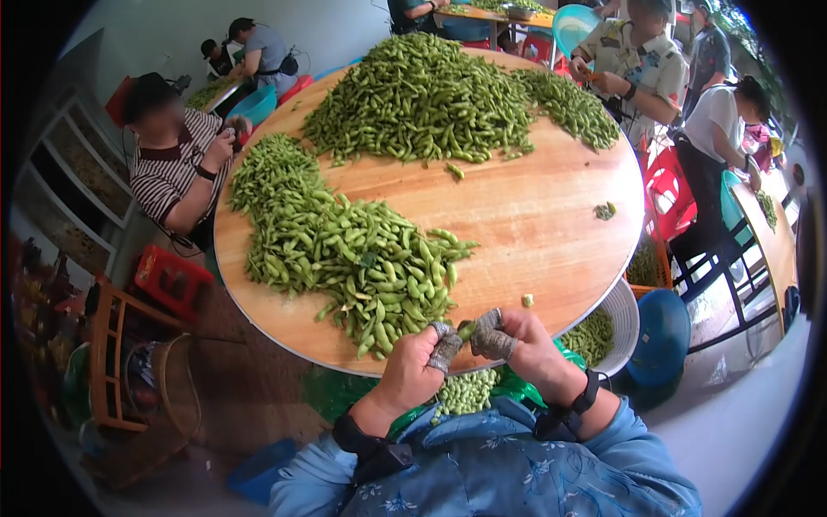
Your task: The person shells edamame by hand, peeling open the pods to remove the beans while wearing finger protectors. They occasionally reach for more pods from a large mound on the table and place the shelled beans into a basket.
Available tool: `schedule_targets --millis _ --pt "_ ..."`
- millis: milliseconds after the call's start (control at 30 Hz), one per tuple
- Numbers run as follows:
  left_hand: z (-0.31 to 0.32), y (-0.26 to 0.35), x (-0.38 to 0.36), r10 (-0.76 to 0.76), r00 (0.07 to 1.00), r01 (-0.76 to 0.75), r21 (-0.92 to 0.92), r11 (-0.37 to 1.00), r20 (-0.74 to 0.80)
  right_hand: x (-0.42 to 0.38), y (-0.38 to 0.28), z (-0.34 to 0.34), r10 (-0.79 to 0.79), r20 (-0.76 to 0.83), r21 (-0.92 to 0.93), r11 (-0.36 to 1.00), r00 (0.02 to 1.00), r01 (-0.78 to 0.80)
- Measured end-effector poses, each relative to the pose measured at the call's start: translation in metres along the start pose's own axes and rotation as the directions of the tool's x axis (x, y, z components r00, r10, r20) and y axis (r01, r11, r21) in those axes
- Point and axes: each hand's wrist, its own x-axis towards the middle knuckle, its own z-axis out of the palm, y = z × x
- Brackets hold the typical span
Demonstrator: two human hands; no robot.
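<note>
Over the near edge of the round wooden tabletop (534,207), I see someone in a flowered blue garment (482,478) with both hands at a single green soybean pod (466,331). The left hand (412,364) pinches one end of it between wrapped fingers (444,346), and the right hand (527,349) has its own fingers, wrapped in the same greyish knit, bent inward and pressed on the other end; whether the pod is split between them I cannot tell. Just beneath that edge of the tabletop, shelled soybeans (465,393) lie heaped, with green plastic (332,392) showing around them. On the tabletop, a pile of loose pods (357,250) runs from the left side down to just beside the left hand, and a taller mound of pods (422,95) covers the far part, with a smaller heap (573,108) beyond it on the right. A pale scrap (527,300) sits on the bare wood near the right hand. Below the tabletop's right rim stands a white plastic basket (622,314) with more pods inside, a blue basin (659,338) just beside it. Across the tabletop's left side is a person in a striped shirt (164,177), and left of its rim stands a red stool (172,283).
</note>
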Motion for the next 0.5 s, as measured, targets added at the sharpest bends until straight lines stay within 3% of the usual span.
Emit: schedule_targets --millis 67,167,233,300,433,500 --pt "0.0 -0.002 -0.001 -0.025 0.999 0.027 -0.096 0.995 0.021 0.002 0.003 0.001 -0.014 -0.006 -0.013 1.0 1.0 0.013" --pt "0.007 -0.024 -0.005 0.0 1.0 0.0 -0.018 1.0 0.0 0.007 0.006 0.003 -0.02 -0.019 -0.025 1.0 1.0 0.019" --pt "0.002 0.004 -0.003 0.122 0.992 -0.105 0.423 0.9 -0.015 0.006 0.005 0.003 -0.067 -0.065 -0.017 0.998 0.996 0.066" --pt "0.005 -0.005 -0.003 0.316 0.948 -0.253 0.53 0.809 -0.03 0.011 0.012 0.002 -0.119 -0.026 -0.003 0.993 0.993 0.119" --pt "0.007 -0.018 -0.004 0.409 0.912 -0.337 0.512 0.79 -0.032 0.008 0.009 0.001 -0.059 0.016 -0.092 0.994 0.998 0.06" --pt "0.01 -0.021 -0.005 0.272 0.957 -0.224 0.346 0.911 -0.097 0.009 0.02 -0.001 -0.055 0.066 0.029 0.998 0.996 0.053"
